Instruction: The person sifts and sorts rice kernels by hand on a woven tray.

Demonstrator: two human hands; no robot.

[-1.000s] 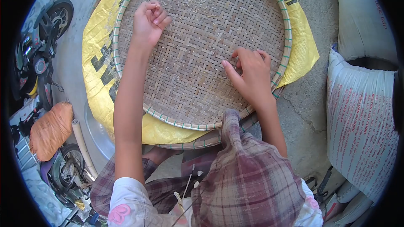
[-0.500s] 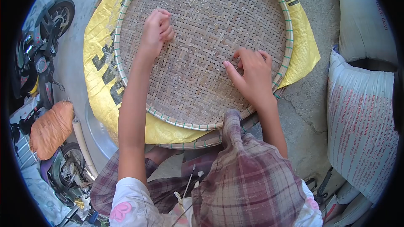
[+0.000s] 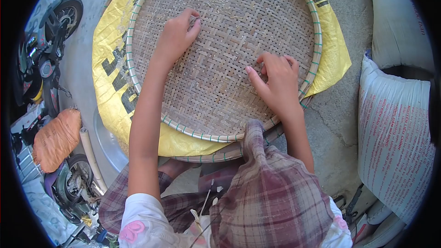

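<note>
Head view: L hand [image 3: 176, 36] curled, grip can't tell; R hand [image 3: 281, 81] loosely open; tray [image 3: 220, 76] prob. light, stiffish, best held @ rim [image 3: 317, 36].

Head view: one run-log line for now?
left hand: over woven tray, grip unclear | right hand: over woven tray, fingers curled, thumb apart | yellow sheet: under woven tray

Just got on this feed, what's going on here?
A person has both bare hands over a round woven tray. The left hand is nearest a small scatter of pale bits, and whether it pinches any is too small to tell. The right hand is near the rim, fingers bent. The tray sits on a yellow sack.
</note>
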